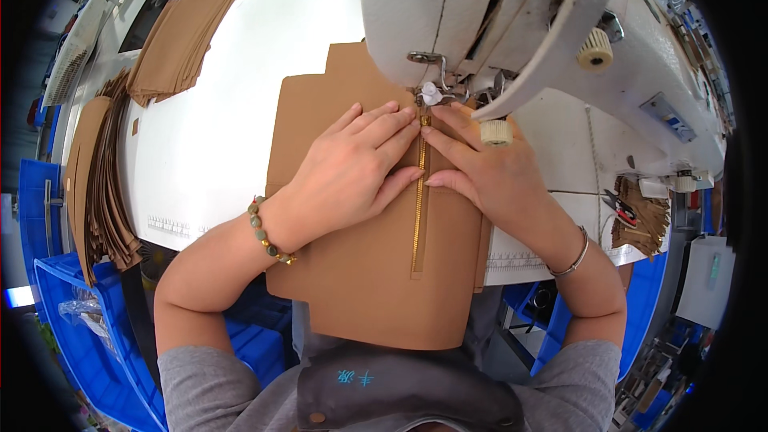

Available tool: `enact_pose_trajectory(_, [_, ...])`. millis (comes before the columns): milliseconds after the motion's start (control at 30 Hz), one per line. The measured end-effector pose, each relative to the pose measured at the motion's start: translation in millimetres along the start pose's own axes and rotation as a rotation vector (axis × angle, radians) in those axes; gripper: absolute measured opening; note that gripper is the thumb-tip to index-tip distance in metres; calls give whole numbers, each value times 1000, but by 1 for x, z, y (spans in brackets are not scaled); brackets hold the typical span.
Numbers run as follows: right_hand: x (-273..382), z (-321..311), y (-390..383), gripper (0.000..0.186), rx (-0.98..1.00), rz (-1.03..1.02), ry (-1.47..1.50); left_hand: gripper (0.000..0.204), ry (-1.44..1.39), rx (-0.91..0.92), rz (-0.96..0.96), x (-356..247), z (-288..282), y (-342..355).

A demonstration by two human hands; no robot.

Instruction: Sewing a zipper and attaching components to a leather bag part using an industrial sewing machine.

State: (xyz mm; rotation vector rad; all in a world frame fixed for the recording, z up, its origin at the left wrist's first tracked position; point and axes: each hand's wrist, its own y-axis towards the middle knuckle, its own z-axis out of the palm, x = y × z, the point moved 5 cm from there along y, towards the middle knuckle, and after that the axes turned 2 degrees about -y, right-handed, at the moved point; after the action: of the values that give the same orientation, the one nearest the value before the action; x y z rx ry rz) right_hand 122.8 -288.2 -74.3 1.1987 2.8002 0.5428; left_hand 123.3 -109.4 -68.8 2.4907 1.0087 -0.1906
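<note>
A tan leather-like panel [368, 288] with a gold zipper [418, 208] down its middle lies on the white sewing table [224, 136]. My left hand [352, 172] presses flat on the panel just left of the zipper, fingers spread toward the presser foot [426, 96]. On the zipper's other side rests my right hand [488, 176], its fingertips touching the zipper top. Both hands sit directly under the head of the white sewing machine [496, 24]. The panel's near edge hangs over the table toward my lap.
Stacks of tan cut pieces lie at the far left [180, 40] and along the table's left edge [100, 184]. Blue plastic bins [72, 304] stand on the floor at left. Small tan scraps and red-handled snips [632, 216] sit at the right of the machine.
</note>
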Motion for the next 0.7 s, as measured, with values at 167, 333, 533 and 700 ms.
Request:
enact_pose_trajectory(167, [0, 2, 0, 56, 11, 7, -10, 49, 5, -2, 0, 1, 2, 0])
enact_pose_trajectory(333, [0, 1, -1, 56, -8, 9, 12, 49, 8, -7, -6, 0, 2, 0])
enact_pose_trajectory(533, [0, 1, 0, 56, -24, -5, 24, 52, -34, -16, -23, 1, 1, 1])
enact_pose_trajectory(700, [2, 1, 2, 56, -39, 13, -18, 55, -41, -8, -33, 2, 1, -1])
